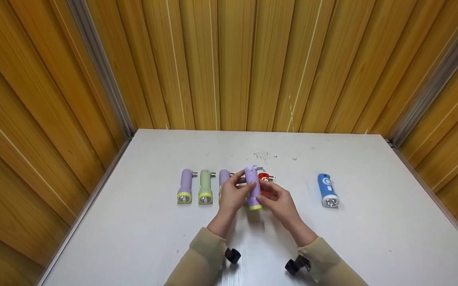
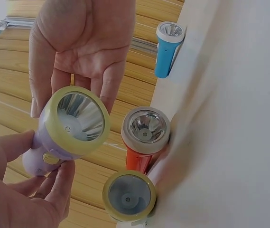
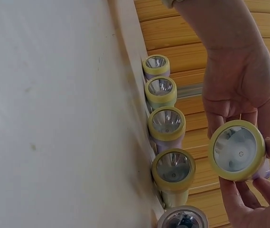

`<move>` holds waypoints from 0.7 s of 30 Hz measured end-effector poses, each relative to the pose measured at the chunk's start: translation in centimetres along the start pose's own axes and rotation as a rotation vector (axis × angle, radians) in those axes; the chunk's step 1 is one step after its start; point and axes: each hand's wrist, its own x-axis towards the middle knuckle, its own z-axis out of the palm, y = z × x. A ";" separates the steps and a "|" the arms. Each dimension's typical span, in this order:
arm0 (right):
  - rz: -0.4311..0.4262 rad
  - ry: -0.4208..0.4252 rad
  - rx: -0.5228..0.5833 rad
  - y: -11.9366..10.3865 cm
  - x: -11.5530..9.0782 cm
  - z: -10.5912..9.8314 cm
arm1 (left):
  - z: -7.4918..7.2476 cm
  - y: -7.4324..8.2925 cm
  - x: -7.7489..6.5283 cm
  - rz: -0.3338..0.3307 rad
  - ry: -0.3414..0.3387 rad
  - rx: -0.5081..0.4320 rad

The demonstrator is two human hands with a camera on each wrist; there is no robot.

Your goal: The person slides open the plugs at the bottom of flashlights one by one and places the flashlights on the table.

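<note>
A purple flashlight (image 1: 251,174) with a yellow head is held above the table between both hands, its metal plug prongs (image 1: 259,168) sticking out at the top right. My left hand (image 1: 232,195) grips it from the left, thumb across the body. From the other side my right hand (image 1: 284,205) pinches it near the yellow head. In the left wrist view its lens (image 2: 80,116) faces the camera, and a yellow switch (image 2: 51,158) shows on the body. Behind the hands lies a red flashlight (image 1: 263,176), partly covered.
Left of the hands lie a purple flashlight (image 1: 186,180), a green one (image 1: 205,182) and another purple one (image 1: 224,175). A further yellow-rimmed flashlight (image 3: 173,173) shows in the right wrist view. At right lies a blue flashlight (image 1: 326,186). Wood-patterned walls (image 1: 233,67) enclose the white table (image 1: 133,222).
</note>
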 end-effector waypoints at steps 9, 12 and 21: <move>0.034 0.018 -0.001 -0.4 0.7 -1.8 | 1.6 1.3 1.2 0.003 -0.057 -0.040; 0.052 0.017 -0.009 -0.5 1.0 -2.5 | 2.3 1.7 1.7 -0.001 -0.067 -0.030; 0.130 0.034 0.004 0.3 1.7 -4.6 | 4.7 1.8 2.7 -0.034 -0.094 -0.002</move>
